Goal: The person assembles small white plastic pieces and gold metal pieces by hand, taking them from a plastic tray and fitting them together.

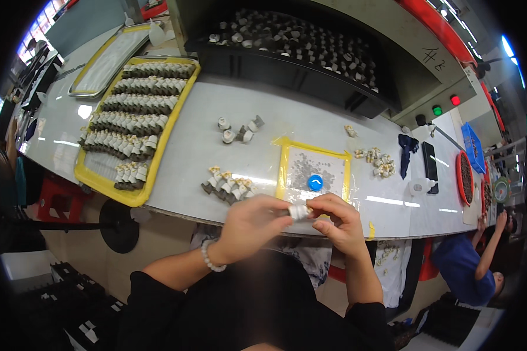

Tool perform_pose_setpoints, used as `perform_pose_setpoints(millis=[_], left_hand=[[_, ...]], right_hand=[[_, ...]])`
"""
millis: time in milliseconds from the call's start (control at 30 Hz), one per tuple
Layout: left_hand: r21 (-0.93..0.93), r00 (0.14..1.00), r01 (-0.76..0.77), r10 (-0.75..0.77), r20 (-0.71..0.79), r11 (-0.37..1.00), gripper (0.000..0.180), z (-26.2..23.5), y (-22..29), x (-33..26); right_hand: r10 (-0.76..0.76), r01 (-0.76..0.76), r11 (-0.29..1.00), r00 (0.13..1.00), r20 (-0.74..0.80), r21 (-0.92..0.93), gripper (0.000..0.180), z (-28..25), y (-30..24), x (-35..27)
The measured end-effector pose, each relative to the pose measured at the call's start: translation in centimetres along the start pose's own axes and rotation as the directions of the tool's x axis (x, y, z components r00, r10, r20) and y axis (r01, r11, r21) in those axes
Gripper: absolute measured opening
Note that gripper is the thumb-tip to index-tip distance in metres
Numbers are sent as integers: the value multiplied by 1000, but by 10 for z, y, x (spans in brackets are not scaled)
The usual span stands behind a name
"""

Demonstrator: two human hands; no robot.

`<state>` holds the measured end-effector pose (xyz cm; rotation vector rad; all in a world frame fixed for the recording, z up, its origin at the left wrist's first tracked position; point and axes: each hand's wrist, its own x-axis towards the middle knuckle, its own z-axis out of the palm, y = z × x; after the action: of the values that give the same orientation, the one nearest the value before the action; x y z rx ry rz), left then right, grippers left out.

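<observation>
Pinching a small white part [299, 211] between both hands, left hand [253, 225] and right hand [336, 222] clamp its ends over the table's near edge [216, 217]; it looks light, rigid, easily dropped.

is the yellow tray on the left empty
No, the yellow tray holds several rows of small grey and white parts laid across it.

Both forearms rise from the lower edge and meet at mid-frame. The left hand [253, 225], a bead bracelet on its wrist, curls its fingers toward the right hand [334, 221], whose thumb and fingertips are pinched together.
</observation>
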<state>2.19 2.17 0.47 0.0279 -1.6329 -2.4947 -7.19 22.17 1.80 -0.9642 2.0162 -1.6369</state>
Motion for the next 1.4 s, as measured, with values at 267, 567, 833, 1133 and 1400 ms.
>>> perform_pose_setpoints(millis=[267,567,833,1133,1400], left_hand=[[886,793,-159,591,-150,437,20,-104,36,-6],[953,873,-165,487,20,256,20,-104,38,-1],[917,918,-232,386,95,326,26,-97,42,0],[959,947,-193,294,126,208,52,-77,50,-1],[995,973,-85,220,74,43,68,-52,39,1]], right_hand=[[-247,215,849,969,-2,-483,44,50,-8,33],[-341,337,725,933,113,-601,39,78,2,53],[-362,330,715,929,77,-616,38,83,-1,56],[-390,337,691,919,64,-640,36,85,-2,55],[-289,250,815,957,8,-523,23,84,-1,57]])
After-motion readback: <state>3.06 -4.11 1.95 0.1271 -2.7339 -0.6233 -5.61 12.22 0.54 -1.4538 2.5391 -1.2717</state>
